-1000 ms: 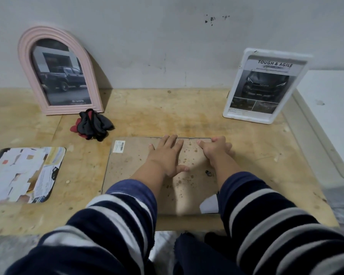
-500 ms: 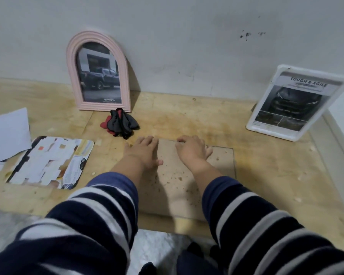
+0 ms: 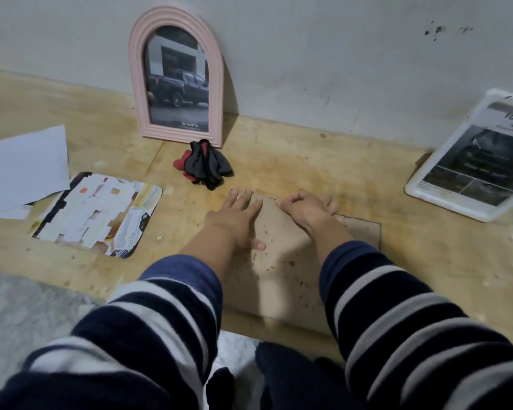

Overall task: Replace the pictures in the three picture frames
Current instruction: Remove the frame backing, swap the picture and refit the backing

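Only the view has swung left; the left hand (image 3: 237,220) still presses flat on the frame back (image 3: 282,261) while the right hand (image 3: 308,210) fingers stay curled at its far edge, so the third frame remains unopened.

A brown frame back (image 3: 282,261) lies face down at the near edge of the wooden counter (image 3: 323,173). The left hand (image 3: 234,223) rests flat on it with straight fingers (image 3: 243,199) reaching its far edge. The right hand (image 3: 305,211) sits just beside, its fingers curled at that same far edge. A pink arched frame (image 3: 176,75) with a truck picture stands at the counter's far edge against the wall, dark and red gloves (image 3: 205,165) just before it. A white frame (image 3: 474,155) leans at the right edge. A torn picture (image 3: 97,213) and white paper (image 3: 23,167) lie toward the left edge.
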`<state>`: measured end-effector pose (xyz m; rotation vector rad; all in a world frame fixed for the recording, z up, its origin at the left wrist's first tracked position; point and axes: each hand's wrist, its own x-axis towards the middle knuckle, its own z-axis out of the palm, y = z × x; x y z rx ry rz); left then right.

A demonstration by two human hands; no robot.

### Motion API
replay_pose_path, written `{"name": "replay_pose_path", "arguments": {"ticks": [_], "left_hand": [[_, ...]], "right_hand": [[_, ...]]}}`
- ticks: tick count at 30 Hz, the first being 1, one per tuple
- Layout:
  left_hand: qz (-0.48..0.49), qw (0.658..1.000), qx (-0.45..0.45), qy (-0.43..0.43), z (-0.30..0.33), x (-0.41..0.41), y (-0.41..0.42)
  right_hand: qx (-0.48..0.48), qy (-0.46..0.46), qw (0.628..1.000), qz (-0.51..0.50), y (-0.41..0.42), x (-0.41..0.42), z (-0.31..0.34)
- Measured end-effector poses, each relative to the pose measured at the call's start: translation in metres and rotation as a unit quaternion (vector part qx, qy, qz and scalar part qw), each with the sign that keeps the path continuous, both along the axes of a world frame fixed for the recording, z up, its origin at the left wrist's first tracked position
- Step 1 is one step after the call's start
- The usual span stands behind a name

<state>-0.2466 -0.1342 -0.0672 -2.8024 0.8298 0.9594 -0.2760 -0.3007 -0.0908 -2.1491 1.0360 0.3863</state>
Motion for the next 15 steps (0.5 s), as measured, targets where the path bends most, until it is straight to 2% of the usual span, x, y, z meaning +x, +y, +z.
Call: {"name": "replay_pose_path", "arguments": {"ticks": [9,15], "left_hand": [[-0.038,0.996,0.071,-0.045,0.005,-0.005,-0.008],[-0.044,0.994,0.08,-0.058,0.01,-0.008,-0.01]], "right_hand": [[0.01,0.001,1.0,0.01,0.001,0.0,-0.003],[0.024,0.006,1.0,-0.001,0.0,0.006,-0.001]]}}
